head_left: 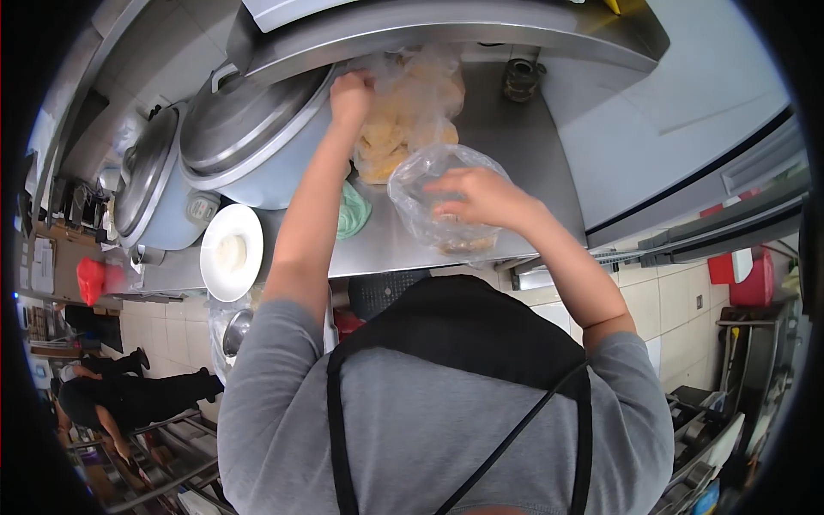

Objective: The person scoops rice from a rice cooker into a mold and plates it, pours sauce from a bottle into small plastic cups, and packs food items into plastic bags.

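Note:
My left hand (350, 99) is closed at the upper left edge of a clear plastic bag (433, 86), gripping its film. Yellowish food pieces (388, 137) fill that bag, though their exact kind is unclear. My right hand (481, 197) reaches over the mouth of a second clear plastic bag (416, 215), its fingers apart and pointing left. Some brownish food (468, 245) lies at the bottom of this second bag, near the counter's front edge. Between the bags and my left forearm sits a crumpled green plastic bag (353, 211).
Two large lidded pots (249, 120) stand left on the steel counter (524, 137). A white plate (247, 273) with a pale round item sits by the front edge. A dark glass jar (520, 80) stands behind, under a steel shelf (446, 39). Another person (129, 399) is at lower left.

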Demonstrator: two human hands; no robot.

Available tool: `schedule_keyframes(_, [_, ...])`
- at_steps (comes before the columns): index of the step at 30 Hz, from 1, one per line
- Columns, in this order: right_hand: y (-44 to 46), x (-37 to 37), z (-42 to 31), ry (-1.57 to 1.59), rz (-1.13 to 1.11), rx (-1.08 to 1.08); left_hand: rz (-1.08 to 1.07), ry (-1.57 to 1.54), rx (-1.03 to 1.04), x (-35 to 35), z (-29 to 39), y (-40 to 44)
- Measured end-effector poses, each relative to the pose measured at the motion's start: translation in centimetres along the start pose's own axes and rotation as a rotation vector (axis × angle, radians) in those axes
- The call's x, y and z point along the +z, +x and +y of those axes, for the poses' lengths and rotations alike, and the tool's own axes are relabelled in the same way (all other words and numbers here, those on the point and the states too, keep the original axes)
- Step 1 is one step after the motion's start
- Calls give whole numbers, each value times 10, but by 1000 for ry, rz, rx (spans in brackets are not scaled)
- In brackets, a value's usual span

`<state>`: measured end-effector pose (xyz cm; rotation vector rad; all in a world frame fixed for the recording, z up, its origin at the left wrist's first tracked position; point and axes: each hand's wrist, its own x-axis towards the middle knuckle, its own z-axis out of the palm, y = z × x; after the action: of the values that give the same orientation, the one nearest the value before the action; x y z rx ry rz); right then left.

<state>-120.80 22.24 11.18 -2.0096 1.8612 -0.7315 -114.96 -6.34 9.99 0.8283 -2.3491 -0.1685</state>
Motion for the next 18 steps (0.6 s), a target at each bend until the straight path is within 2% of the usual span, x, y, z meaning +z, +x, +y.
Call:
schedule_keyframes(1, [0,-12,-6,16,94,-62,1,3,5,-15,7,-7])
schedule_keyframes(3, [5,-37,-11,78,153,-61,224,-219,38,-55,26,-37])
schedule_keyframes(4, [10,-48,-12,138,201,-58,222,-219,41,-72,29,-44])
schedule_keyframes(6, [28,-62,-13,10,312,-55,234,-490,-61,-98,25,-58])
schedule_keyframes(7, [40,-65,-16,11,303,-60,238,-488,-70,-98,21,-60])
schedule_keyframes(9, [68,-62,-25,222,376,-193,7,-722,37,-97,8,-67])
schedule_keyframes(10, [85,-57,-24,227,362,-210,22,-712,25,-104,10,-73])
schedule_keyframes(12, [111,-39,-23,275,127,-325,-166,-676,62,-123,17,-89])
schedule_keyframes(13, [115,-33,-27,259,-27,-278,-145,-649,77,-136,17,-95])
schedule_keyframes(14, [120,-29,-28,266,-37,-289,-139,-640,64,-149,14,-103])
schedule_keyframes(16, [130,-23,-27,-234,-372,-135,-134,-617,81,-176,2,-121])
schedule_keyframes(18, [131,-17,-25,-138,-324,-223,-158,-561,64,-193,-11,-139])
